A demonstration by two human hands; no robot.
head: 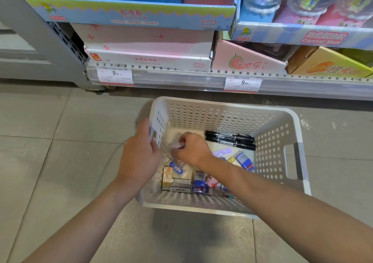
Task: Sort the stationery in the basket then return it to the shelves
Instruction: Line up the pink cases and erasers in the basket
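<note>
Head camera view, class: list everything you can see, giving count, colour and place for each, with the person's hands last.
basket: one, white, perforated, on the floor below the shelf
markers: two, black, side by side at the basket's far side
small stationery boxes: several, mixed colours, basket bottom; exact count unclear
price tags: two, white, on the shelf edge
display boxes: several, blue, pink and orange, on the shelves
floor tiles: grey, around the basket
left hand: grips the basket's left handle
right hand: inside the basket, pinches a small pale item
</note>
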